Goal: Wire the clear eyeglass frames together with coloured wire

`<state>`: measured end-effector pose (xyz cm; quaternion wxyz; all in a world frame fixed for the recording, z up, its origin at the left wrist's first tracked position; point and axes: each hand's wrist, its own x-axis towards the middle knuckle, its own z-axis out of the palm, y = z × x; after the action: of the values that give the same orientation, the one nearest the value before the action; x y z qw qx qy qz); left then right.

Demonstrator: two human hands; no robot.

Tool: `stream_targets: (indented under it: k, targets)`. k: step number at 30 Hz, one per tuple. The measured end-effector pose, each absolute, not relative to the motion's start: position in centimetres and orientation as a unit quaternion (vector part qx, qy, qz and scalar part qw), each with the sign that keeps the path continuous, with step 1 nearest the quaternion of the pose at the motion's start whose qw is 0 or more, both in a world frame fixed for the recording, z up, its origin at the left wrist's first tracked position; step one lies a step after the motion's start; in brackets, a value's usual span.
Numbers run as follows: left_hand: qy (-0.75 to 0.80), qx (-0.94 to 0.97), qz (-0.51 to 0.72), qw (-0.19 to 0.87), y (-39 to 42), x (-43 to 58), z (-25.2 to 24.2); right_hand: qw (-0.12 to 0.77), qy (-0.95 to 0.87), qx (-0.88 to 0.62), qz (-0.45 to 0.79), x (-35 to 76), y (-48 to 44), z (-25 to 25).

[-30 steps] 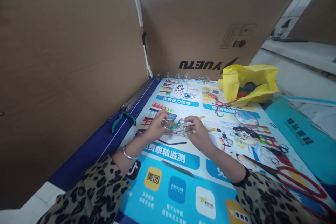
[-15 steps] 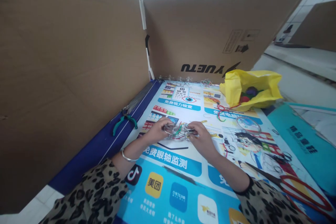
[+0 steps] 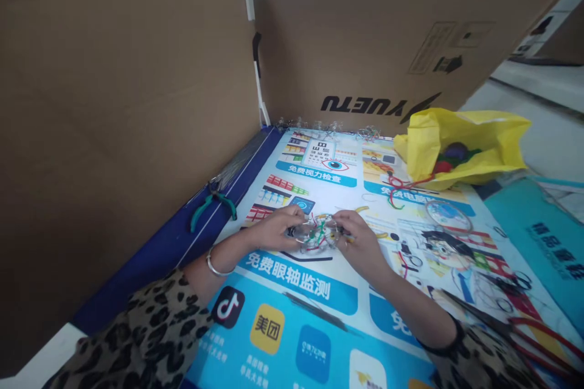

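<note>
Between my two hands is a bent silver wire figure [image 3: 319, 233] with green and red strands wound through its middle. My left hand [image 3: 280, 228] is closed on its left end, thumb and fingers pinching the wire. At the other end my right hand [image 3: 358, 237] grips it with curled fingers. The figure is held just over the printed sheet [image 3: 310, 282]; whether it touches the sheet I cannot tell. Fine details of the wire are blurred.
Teal-handled pliers [image 3: 213, 206] lie left by a bundle of straight wires [image 3: 237, 161]. Red-handled scissors [image 3: 515, 331] are at lower right. A yellow bag [image 3: 422, 146] with yarn balls stands at back right. More wire figures [image 3: 319, 127] line the cardboard wall [image 3: 365, 30].
The view has tilted down and shifted slightly. Both hands still hold the wire figure, which is now turned a little, and my left fingers have closed in more around its end.
</note>
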<state>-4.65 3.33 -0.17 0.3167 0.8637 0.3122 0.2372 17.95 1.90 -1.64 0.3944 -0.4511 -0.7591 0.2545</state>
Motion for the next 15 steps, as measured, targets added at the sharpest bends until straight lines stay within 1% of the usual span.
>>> stream_targets:
  k: [6, 11, 15]
  targets:
    - [0.345, 0.837, 0.277, 0.32, 3.46, -5.26, -0.71, 0.356, -0.784, -0.457, 0.221, 18.24, 1.7, -1.12]
    - [0.37, 0.816, 0.326, 0.3, 3.29, -5.52, -0.86, 0.353, -0.799, -0.444, 0.197, 18.35, 1.47, -1.58]
    - [0.366, 0.801, 0.363, 0.305, 3.05, -5.44, -1.02, 0.356, -0.812, -0.431, 0.166, 18.36, 1.24, -1.92]
